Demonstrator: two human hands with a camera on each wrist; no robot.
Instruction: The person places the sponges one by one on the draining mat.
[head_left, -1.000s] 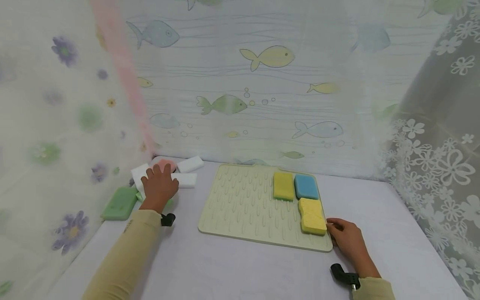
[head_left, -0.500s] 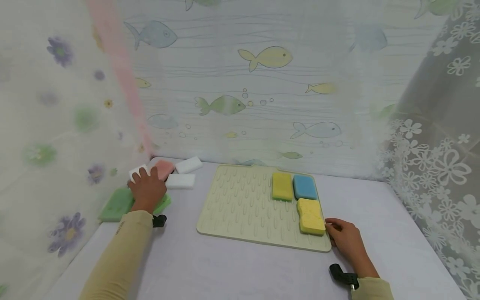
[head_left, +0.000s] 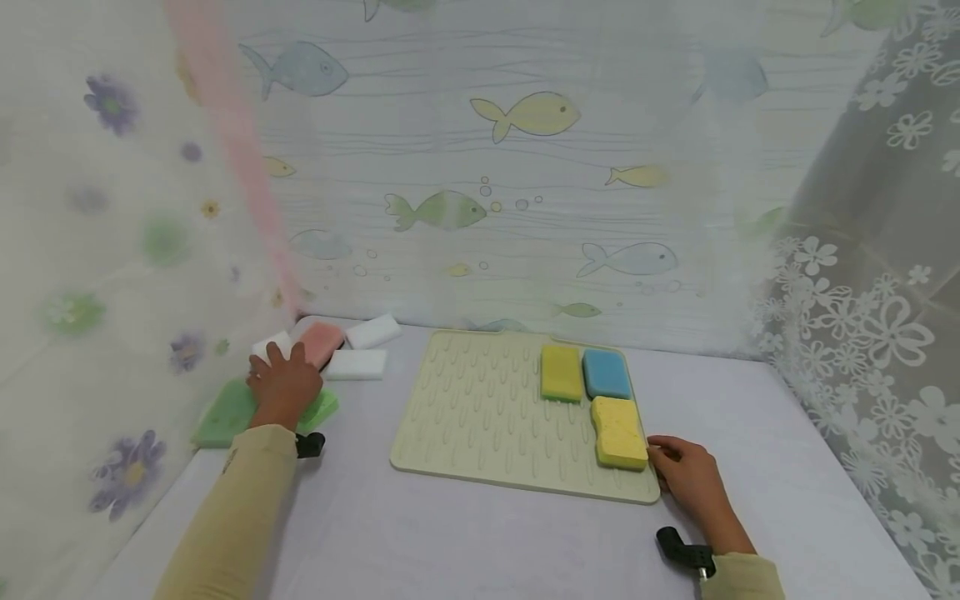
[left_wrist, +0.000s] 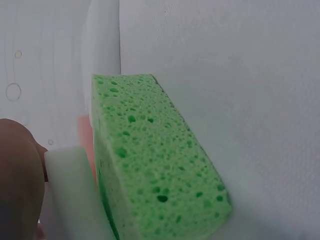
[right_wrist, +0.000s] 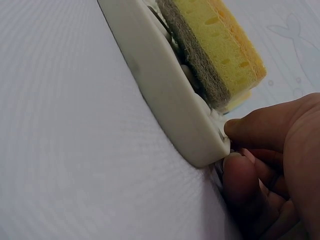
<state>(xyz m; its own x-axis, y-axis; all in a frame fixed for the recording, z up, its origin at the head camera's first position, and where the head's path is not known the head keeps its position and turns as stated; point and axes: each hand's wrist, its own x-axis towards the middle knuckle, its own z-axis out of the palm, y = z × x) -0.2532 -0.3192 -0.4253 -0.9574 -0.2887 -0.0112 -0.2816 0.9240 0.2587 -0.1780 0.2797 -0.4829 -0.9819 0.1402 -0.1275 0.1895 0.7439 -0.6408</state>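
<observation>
Cream mat (head_left: 480,425), long axis left-to-right

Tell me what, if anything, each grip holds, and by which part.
The right grip pinches the mat by its right edge; the left grip: cannot tell.

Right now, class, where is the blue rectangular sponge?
In the head view, the blue rectangular sponge sits at the far right corner of the beige ridged mat, right of the yellow rectangular sponge and behind the notched yellow sponge.
</observation>
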